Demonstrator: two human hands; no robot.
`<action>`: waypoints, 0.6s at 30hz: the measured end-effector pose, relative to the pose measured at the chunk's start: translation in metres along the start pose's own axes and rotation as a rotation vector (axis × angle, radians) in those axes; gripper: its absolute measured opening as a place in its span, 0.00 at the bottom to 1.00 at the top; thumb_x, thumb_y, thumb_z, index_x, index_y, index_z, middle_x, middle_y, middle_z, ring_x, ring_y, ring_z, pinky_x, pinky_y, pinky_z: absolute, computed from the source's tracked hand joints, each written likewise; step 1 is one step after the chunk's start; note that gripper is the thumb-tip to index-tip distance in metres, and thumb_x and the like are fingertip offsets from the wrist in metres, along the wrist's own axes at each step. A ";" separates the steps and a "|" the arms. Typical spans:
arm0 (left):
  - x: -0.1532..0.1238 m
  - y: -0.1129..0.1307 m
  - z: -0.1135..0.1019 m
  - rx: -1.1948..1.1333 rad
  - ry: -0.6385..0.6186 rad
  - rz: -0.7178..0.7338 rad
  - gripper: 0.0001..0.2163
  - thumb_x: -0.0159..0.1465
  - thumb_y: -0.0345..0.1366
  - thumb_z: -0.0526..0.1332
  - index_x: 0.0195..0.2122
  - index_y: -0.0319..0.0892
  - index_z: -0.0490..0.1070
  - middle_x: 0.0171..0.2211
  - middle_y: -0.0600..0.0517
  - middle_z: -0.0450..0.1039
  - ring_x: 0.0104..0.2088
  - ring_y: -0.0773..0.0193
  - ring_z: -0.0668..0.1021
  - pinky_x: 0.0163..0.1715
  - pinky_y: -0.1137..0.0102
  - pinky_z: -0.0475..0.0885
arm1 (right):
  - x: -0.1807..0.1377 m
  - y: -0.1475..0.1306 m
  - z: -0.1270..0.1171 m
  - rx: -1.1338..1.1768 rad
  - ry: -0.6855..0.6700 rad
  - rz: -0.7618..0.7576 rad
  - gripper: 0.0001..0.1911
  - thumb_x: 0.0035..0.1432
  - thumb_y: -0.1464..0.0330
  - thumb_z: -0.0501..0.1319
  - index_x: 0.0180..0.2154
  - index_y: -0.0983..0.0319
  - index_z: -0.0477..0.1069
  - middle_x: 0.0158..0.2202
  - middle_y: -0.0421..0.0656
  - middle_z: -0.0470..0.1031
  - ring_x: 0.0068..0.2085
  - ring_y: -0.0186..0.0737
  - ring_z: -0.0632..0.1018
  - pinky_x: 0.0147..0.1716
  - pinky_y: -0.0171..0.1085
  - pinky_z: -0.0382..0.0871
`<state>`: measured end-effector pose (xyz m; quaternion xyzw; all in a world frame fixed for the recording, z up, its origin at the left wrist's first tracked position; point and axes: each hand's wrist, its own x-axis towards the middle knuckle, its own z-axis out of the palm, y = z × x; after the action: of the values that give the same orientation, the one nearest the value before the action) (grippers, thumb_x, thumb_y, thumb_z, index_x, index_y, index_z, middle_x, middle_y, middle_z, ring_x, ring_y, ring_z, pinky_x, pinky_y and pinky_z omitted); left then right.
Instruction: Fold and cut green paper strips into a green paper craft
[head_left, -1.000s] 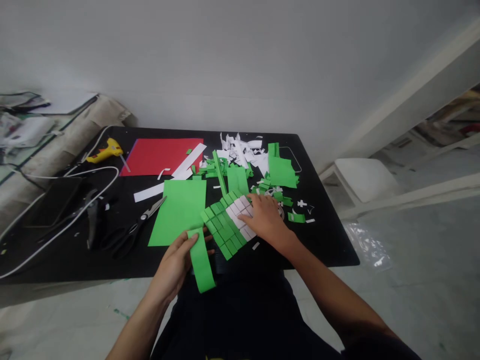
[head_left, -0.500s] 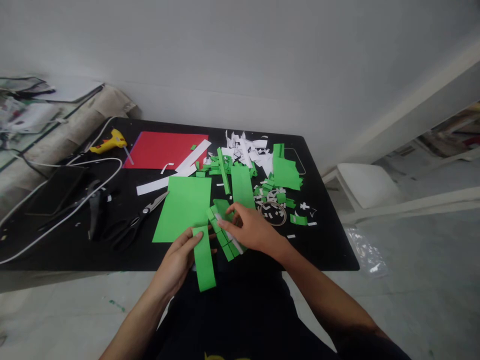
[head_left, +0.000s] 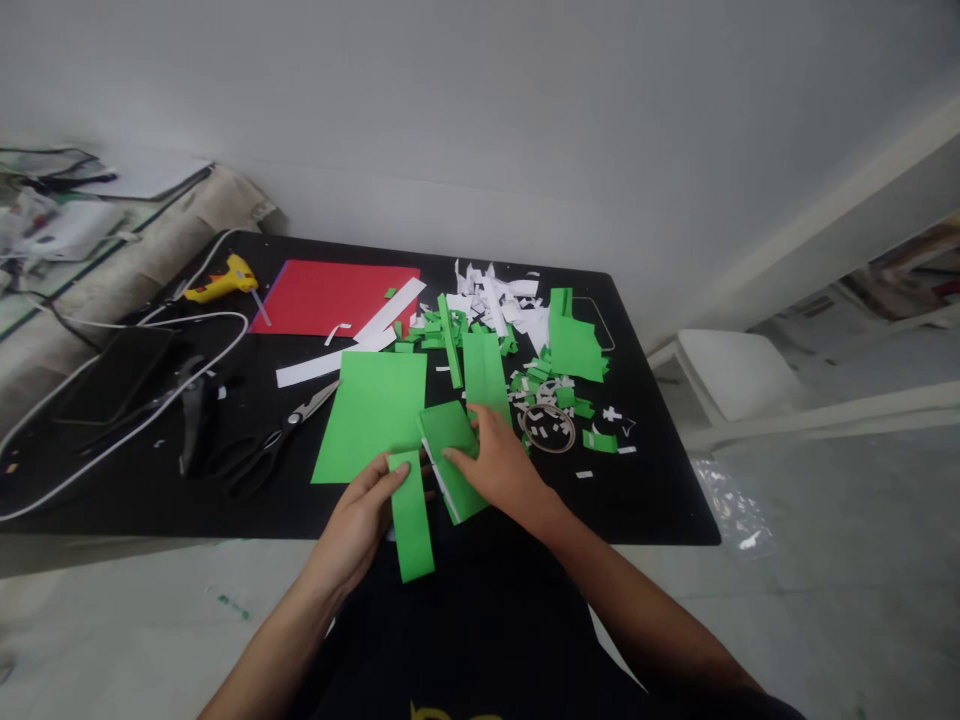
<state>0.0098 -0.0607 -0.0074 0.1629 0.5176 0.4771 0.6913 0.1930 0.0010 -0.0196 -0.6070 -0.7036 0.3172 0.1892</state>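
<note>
My left hand (head_left: 358, 520) pinches a green paper strip (head_left: 412, 516) that hangs over the near edge of the black table (head_left: 112, 490). My right hand (head_left: 501, 466) lies with its fingers on a green paper panel (head_left: 448, 450), now plain side up, with a thin white edge along its left side. The panel rests beside a large green sheet (head_left: 373, 415) and a narrower green sheet (head_left: 485, 373).
Scissors (head_left: 281, 436), a red sheet (head_left: 330, 297), white paper strips (head_left: 352, 350), a yellow glue gun (head_left: 219, 282) with a white cable (head_left: 135, 425), a tape ring (head_left: 548, 426), and heaps of green and white offcuts (head_left: 517, 320) lie on the table. A white stool (head_left: 731, 365) stands right.
My right hand turned the panel of small green and white squares over and pulled it toward the near edge; its plain green back now faces up. My left hand kept its strip.
</note>
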 end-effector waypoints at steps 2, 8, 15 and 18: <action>0.001 -0.002 -0.001 -0.009 0.002 0.006 0.15 0.57 0.41 0.75 0.41 0.41 0.78 0.43 0.46 0.85 0.43 0.53 0.85 0.39 0.67 0.79 | 0.002 -0.002 0.000 0.044 0.032 0.044 0.35 0.54 0.64 0.74 0.60 0.62 0.65 0.55 0.56 0.74 0.57 0.59 0.77 0.57 0.56 0.72; 0.001 -0.008 -0.001 -0.052 -0.034 0.013 0.15 0.57 0.42 0.76 0.41 0.41 0.79 0.42 0.46 0.85 0.40 0.54 0.85 0.39 0.66 0.80 | 0.001 -0.007 -0.008 0.272 -0.092 0.111 0.24 0.55 0.62 0.73 0.50 0.62 0.72 0.51 0.52 0.80 0.53 0.55 0.81 0.55 0.54 0.74; -0.001 0.008 0.000 -0.090 -0.022 0.101 0.15 0.57 0.41 0.76 0.40 0.37 0.80 0.45 0.40 0.84 0.46 0.46 0.85 0.47 0.56 0.82 | -0.006 0.001 -0.018 0.532 -0.014 0.125 0.23 0.59 0.62 0.70 0.54 0.60 0.68 0.56 0.52 0.78 0.56 0.51 0.80 0.57 0.51 0.74; -0.002 0.016 0.000 -0.090 0.013 0.112 0.15 0.54 0.41 0.76 0.35 0.35 0.80 0.37 0.39 0.85 0.40 0.45 0.86 0.45 0.54 0.82 | -0.010 0.005 -0.017 0.638 0.058 0.132 0.34 0.57 0.60 0.72 0.59 0.57 0.60 0.54 0.50 0.78 0.51 0.49 0.82 0.51 0.48 0.79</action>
<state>0.0024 -0.0544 0.0049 0.1574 0.4902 0.5387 0.6669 0.2094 -0.0050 -0.0097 -0.5701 -0.5221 0.5160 0.3689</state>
